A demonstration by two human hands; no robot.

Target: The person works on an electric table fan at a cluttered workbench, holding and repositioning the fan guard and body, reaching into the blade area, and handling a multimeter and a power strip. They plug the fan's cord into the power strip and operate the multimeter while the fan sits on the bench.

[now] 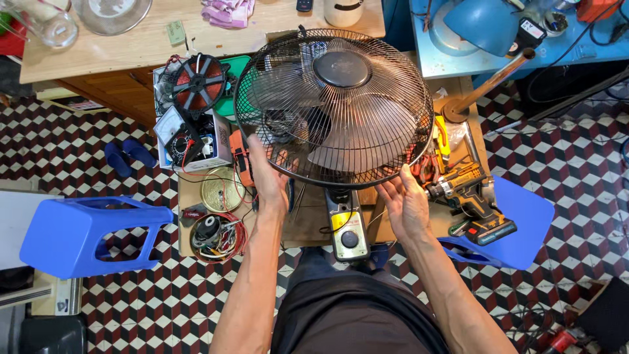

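While both hands steady it, a table fan [334,108] stands on a low, crowded worktop [308,223], its round wire cage facing up toward the camera. The left hand [268,174] presses open against the cage's lower left rim, its grip loose, not closed. The right hand [405,200] cups the lower right rim, fingers curled onto the wire. The fan's base with a dial [346,229] sits just below, between the forearms. A cordless drill [472,196] lies near the right hand, and a multimeter [185,137] and wire-filled tin [216,236] near the left. With so loose a hold, the top-heavy fan could tip and knock tools off the edge.
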